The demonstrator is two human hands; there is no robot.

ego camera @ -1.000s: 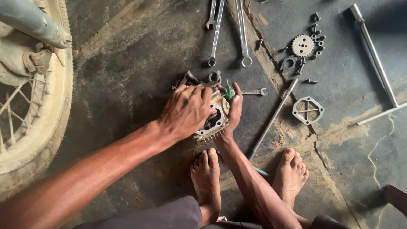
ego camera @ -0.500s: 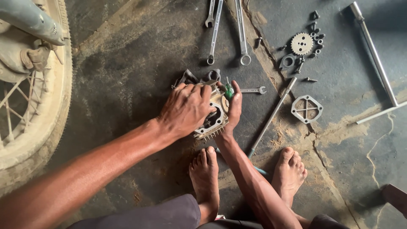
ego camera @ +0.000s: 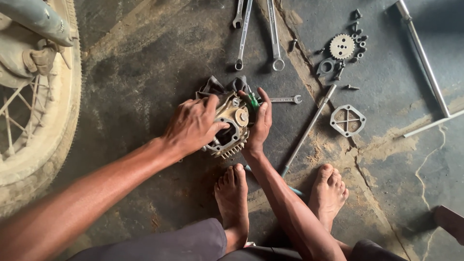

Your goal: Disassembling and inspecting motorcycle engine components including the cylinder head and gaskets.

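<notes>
The finned engine cylinder head sits on the concrete floor, directly ahead of the person's bare feet, with its cooling fins facing the feet and a round port showing on top. A dark rag lies under its far edge. The left hand lies palm down over the left side of the part, fingers spread and curled onto it, thumb pointing toward the port. The right hand presses flat against the right side, fingers extended and together, pointing away from the body; a green-handled tool shows between its fingers and the casting, and whether the hand grips it cannot be told. Both forearms reach forward from the lower edge of the view, the right one passing between the feet. A small open-end spanner lies just beside the right fingertips. A long rod lies diagonally to the right, and beyond it a square cover plate. Farther off lie three long spanners, a sprocket with bolts scattered around it, and a bent steel bar. A spoked wheel with tyre stands at the left, well apart.
</notes>
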